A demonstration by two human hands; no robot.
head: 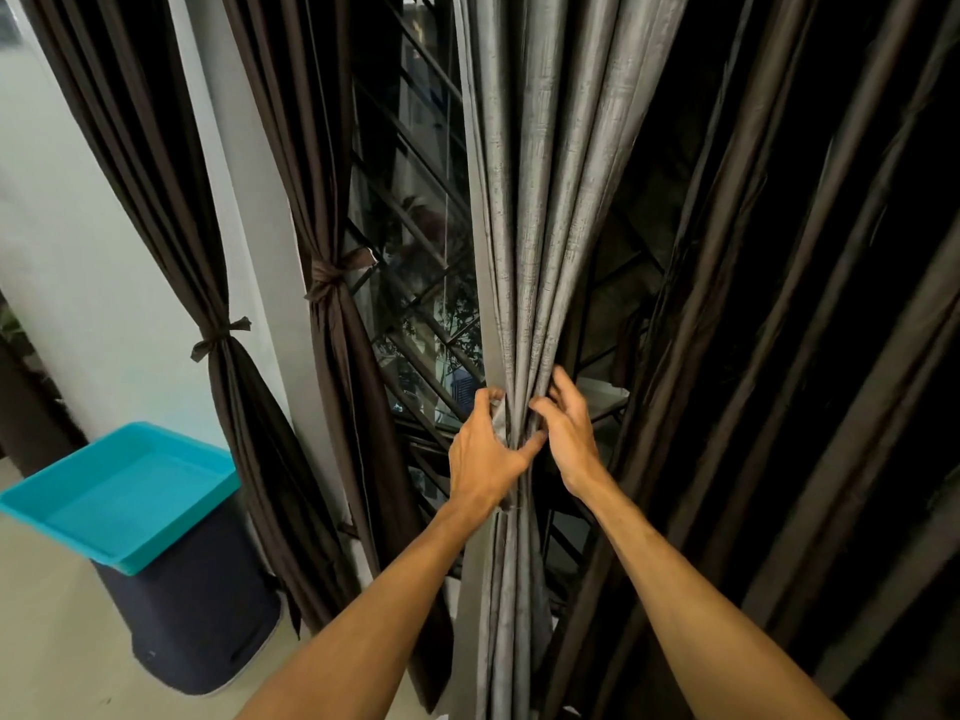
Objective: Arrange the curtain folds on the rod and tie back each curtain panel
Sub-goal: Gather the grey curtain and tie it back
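Observation:
A grey textured curtain panel (540, 210) hangs in the middle, its folds gathered into a narrow bunch at waist height. My left hand (485, 449) wraps the bunch from the left, thumb across the front. My right hand (566, 428) presses the same bunch from the right with curled fingers. Two dark brown curtain panels on the left are tied back with knotted fabric ties: the nearer tie (332, 280) and the far-left tie (218, 337). A wide dark brown curtain (805, 330) hangs loose on the right. The rod is out of view.
A window with a dark metal grille (415, 210) shows between the brown and grey panels. A turquoise tray (119, 491) rests on a dark bin (197, 626) at the lower left, on a pale floor. A white wall (67, 252) stands at left.

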